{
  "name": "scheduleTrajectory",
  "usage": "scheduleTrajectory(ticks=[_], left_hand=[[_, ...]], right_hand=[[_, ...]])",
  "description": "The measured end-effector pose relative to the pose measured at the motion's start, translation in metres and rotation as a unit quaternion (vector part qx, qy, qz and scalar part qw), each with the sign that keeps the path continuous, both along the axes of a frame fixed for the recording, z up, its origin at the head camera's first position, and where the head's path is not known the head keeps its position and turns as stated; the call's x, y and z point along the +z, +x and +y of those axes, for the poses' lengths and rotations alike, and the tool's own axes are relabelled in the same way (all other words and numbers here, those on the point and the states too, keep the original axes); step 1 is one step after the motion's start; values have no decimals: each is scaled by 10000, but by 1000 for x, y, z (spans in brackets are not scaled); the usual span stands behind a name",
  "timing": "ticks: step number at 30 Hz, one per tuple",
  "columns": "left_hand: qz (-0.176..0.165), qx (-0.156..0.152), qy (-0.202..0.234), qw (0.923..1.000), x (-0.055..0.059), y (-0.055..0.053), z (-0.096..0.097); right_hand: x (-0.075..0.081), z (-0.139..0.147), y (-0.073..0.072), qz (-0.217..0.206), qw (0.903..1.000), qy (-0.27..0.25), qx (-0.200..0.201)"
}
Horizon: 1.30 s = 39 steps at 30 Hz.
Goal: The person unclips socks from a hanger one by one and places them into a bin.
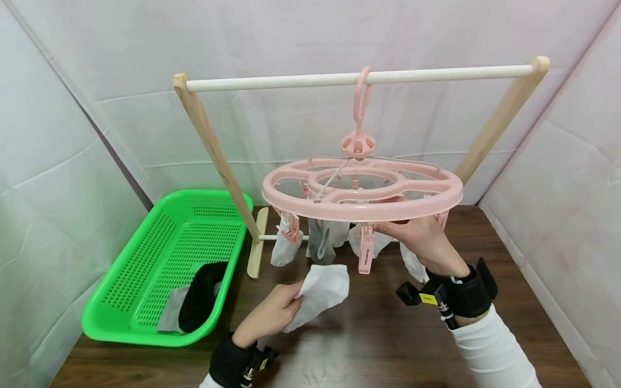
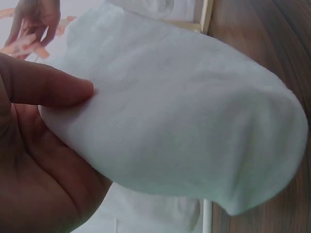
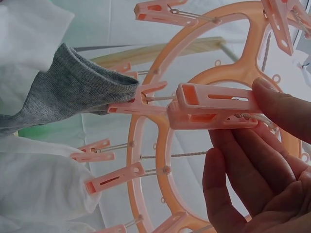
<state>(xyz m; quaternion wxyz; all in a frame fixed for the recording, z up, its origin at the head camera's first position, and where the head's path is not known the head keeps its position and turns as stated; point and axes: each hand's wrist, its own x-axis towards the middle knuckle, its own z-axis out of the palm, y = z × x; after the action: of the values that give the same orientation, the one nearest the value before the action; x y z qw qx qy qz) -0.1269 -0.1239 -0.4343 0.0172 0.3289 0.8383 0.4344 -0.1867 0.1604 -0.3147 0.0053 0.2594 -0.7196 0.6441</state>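
My left hand (image 1: 273, 313) pinches a white sock (image 1: 324, 291) by one end, in front of and below the hanger. In the left wrist view the sock (image 2: 184, 107) stretches away from the thumb, its rounded end free. Under the round pink clip hanger (image 1: 291, 202) is my right hand (image 1: 432, 245), its fingertips partly hidden by the ring in the head view. The right wrist view shows the thumb and fingers holding a pink clothespin (image 3: 218, 99), with no sock in it. Beside that clothespin, a grey sock (image 3: 82, 90) hangs from another clip.
The hanger hooks over a white rod (image 1: 271, 82) on a wooden stand (image 1: 208, 145). Several white socks (image 1: 286, 248) hang from its clips. At left, a green basket (image 1: 99, 302) holds a black sock (image 1: 201, 299) and a grey one (image 1: 173, 312). Light cloth walls surround the brown table (image 1: 378, 334).
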Motion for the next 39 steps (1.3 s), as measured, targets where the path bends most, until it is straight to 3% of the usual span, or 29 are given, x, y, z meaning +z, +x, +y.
scheduleTrajectory(ticks=[5,12,22,28,35,39], left_hand=[[156,230,-28,9996,8,6,-21],[503,639,-55,9967,27,4,-50],[614,1403,83,9882,54,8,-91],[361,1605,-6,9864,59,10,-104],[196,1692,-81,9853,68,9,-119],[-92,1807,-92,9835,75,8,-131]], right_hand=[[0,3,0,-94,9999,55,-29],[0,6,-1,15,9998,122,-122],[-7,6,4,-172,9996,29,-200],[-11,8,4,72,9998,-161,-58],[-13,8,7,-60,9994,-334,-54],[-13,7,8,-81,9994,-308,-141]])
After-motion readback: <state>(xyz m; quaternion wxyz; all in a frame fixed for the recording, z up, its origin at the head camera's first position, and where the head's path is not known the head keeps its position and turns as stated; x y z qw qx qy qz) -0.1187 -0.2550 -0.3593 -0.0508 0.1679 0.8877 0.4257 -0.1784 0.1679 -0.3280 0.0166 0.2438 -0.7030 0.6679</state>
